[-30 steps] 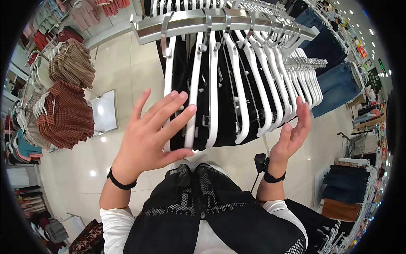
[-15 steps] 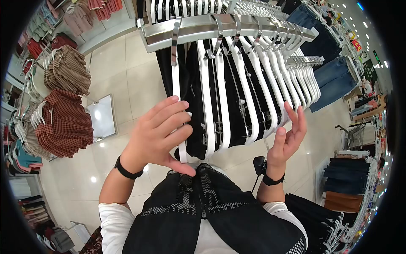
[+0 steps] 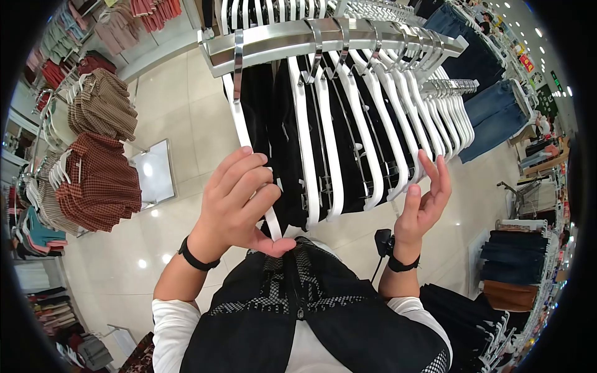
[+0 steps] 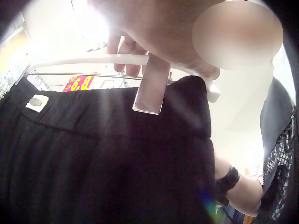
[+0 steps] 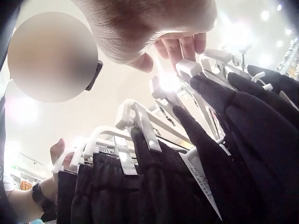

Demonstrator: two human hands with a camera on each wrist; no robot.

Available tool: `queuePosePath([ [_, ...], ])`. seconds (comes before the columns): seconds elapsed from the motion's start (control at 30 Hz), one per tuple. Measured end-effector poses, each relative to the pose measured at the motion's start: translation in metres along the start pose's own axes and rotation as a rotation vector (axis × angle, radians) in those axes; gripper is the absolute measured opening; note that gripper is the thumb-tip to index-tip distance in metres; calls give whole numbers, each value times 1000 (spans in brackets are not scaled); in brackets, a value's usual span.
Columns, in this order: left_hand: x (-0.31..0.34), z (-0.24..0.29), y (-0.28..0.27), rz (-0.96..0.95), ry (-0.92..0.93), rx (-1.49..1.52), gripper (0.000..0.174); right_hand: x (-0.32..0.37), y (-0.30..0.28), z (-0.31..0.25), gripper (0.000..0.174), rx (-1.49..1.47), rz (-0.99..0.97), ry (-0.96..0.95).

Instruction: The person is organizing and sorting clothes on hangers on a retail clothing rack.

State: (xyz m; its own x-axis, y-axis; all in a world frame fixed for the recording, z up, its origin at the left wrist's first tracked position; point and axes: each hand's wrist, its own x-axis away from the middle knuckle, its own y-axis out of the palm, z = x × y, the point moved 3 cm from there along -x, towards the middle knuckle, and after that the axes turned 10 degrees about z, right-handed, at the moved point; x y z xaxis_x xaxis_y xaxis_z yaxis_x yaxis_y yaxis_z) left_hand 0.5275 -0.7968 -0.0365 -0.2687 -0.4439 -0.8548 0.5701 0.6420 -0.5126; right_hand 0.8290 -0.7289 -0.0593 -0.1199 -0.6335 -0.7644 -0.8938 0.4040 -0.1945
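On the left hang two bunches of checked shirts, one tan (image 3: 102,102) and one red-brown (image 3: 99,177). Next comes one left hand (image 3: 236,196). Its thumb and fingers pinch one white hanger (image 3: 241,127), at the left end of one silver bar (image 3: 280,46). That hanger holds one black piece of clothing (image 4: 117,177), with one big silver clip (image 4: 150,88) in plain sight. Three white hangers (image 3: 330,143) come next, spread apart; more crowd together past them, too close to count. Then one right hand (image 3: 426,205) is loose, holding nothing, beside the crowded hangers; I can't tell if it touches them. Farther right hang blue jeans (image 3: 488,118).
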Motion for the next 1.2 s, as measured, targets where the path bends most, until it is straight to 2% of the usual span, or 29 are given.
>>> queuePosePath([
  [0.2, -3, 8, -2, -45, -38, -15, 67, 1, -2, 1, 56, -32, 3, -2],
  [0.3, -10, 12, 5, -59, -5, 76, 77, 1, -1, -1, 56, -26, -2, -13],
  [0.4, -20, 16, 10, -195, 47, 26, 80, 2, 2, -3, 57, -5, -14, -74],
  [0.43, -20, 16, 11, -189, 32, 10, 74, 2, 3, -7, 58, 19, -28, -121],
  [0.57, -18, 20, 10, -183, -49, 6, 66, 3, 12, -24, 57, 71, -110, -299],
  [0.73, -25, 29, 5, -217, -184, -11, 58, 11, 23, -39, 56, 63, -218, -350],
  [0.83, -34, 35, 0, -360, -177, -90, 58, 13, 26, -49, 56, 107, -243, -370],
  [0.93, -39, 36, -2, -415, -225, -22, 53, 16, 31, -58, 55, 83, -272, -381],
  [1.03, -47, 35, 0, -405, -170, -56, 53, 15, 39, -61, 58, 99, -271, -369],
  [1.2, -54, 35, -7, -510, -168, -10, 60, 16, 40, -61, 63, 174, -326, -373],
])
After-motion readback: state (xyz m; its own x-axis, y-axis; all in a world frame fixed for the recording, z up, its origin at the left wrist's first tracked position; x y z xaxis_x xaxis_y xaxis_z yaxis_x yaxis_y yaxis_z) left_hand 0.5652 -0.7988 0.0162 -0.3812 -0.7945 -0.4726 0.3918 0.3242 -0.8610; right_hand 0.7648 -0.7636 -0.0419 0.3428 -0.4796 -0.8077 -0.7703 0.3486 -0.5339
